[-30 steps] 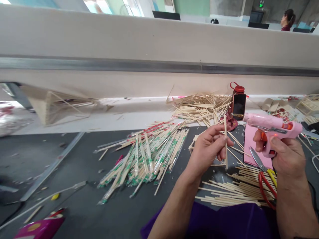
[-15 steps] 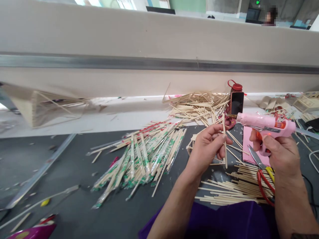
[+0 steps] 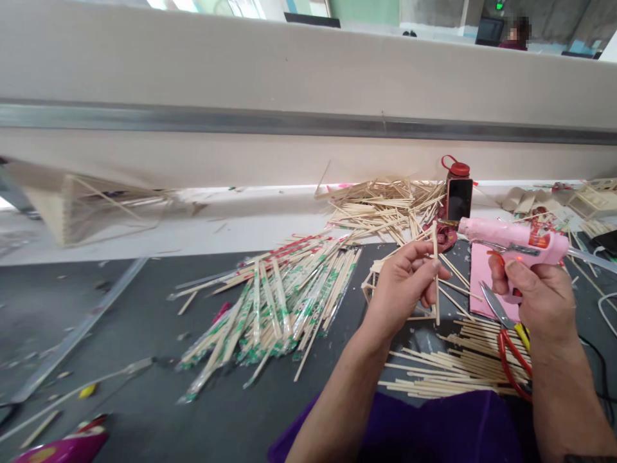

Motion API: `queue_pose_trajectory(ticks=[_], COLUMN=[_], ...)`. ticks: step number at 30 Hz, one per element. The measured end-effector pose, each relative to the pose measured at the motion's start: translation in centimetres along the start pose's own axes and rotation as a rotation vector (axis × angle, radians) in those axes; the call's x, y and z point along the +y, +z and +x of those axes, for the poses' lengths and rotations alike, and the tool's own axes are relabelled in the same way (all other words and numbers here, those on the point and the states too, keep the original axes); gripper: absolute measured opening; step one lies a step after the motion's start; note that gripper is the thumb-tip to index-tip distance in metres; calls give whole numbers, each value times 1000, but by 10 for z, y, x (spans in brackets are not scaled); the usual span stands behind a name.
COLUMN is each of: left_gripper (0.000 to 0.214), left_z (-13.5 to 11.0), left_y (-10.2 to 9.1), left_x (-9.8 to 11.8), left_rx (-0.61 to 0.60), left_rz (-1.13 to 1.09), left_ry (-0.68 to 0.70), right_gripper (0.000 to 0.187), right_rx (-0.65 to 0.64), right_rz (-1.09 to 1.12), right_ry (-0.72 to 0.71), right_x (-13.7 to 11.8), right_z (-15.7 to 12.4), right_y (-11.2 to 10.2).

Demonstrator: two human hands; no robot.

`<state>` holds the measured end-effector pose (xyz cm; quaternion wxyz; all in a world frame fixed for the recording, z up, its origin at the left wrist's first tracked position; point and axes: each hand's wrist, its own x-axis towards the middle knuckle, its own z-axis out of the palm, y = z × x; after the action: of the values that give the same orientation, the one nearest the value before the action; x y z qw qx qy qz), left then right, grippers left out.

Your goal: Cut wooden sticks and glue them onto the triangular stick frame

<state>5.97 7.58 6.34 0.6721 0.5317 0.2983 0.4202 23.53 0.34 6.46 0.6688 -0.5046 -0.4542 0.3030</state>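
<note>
My left hand [image 3: 402,283] pinches a bare wooden stick [image 3: 436,273] and holds it upright over the dark table. My right hand [image 3: 540,296] grips a pink glue gun [image 3: 513,239], its nozzle pointing left toward the top of the stick, a short gap between them. Under my left hand lies a small frame of glued sticks [image 3: 385,283]. Red-handled scissors [image 3: 506,337] lie on a row of loose sticks [image 3: 457,370] below my right hand.
A heap of wrapped chopsticks [image 3: 274,302] spreads left of my hands. More bare sticks [image 3: 385,209] pile by the back ledge, beside a red-capped bottle with a phone [image 3: 457,196]. A pink sheet [image 3: 482,276] lies under the gun. A stick-built structure [image 3: 81,206] sits at far left.
The view has shifted slightly left and the glue gun's nozzle has drawn a little closer to the stick. My left hand keeps the stick upright in about the same place.
</note>
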Motion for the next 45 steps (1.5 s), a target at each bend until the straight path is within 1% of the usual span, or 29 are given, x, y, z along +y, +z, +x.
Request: queue_pose_trajectory(ticks=[6,10,13,18,22,29,40,45], left_gripper=[19,19,18,19,20,20,18,19], left_z=[0,0,1,0,0,1,0,1], left_y=[1,1,0,1,2,2,2,2], left_x=[1,0,0,1,2,2,2,1], left_rx=[13,-1,-11,0,0,-4,-6,-10], left_rz=[11,-3,-14,-10,-26,-34,-45,-43], left_ry=[-4,-4,-1,-7,-9,-2,-5,0], right_gripper=[29,28,28,33,36,35,36,37], right_rx=[-10,19,10,-10,-12,-21,-44,-43], right_rz=[-23,-27,-17,-31,-57,-93,-77,-88], right_ry=[1,25,21,-6,11,17,-22,-12], right_x=[0,0,1,2,4,6,6,7], right_z=[0,0,0,0,0,0,1,1], right_y=[1,2,2,1,-1,-2,-1,-2])
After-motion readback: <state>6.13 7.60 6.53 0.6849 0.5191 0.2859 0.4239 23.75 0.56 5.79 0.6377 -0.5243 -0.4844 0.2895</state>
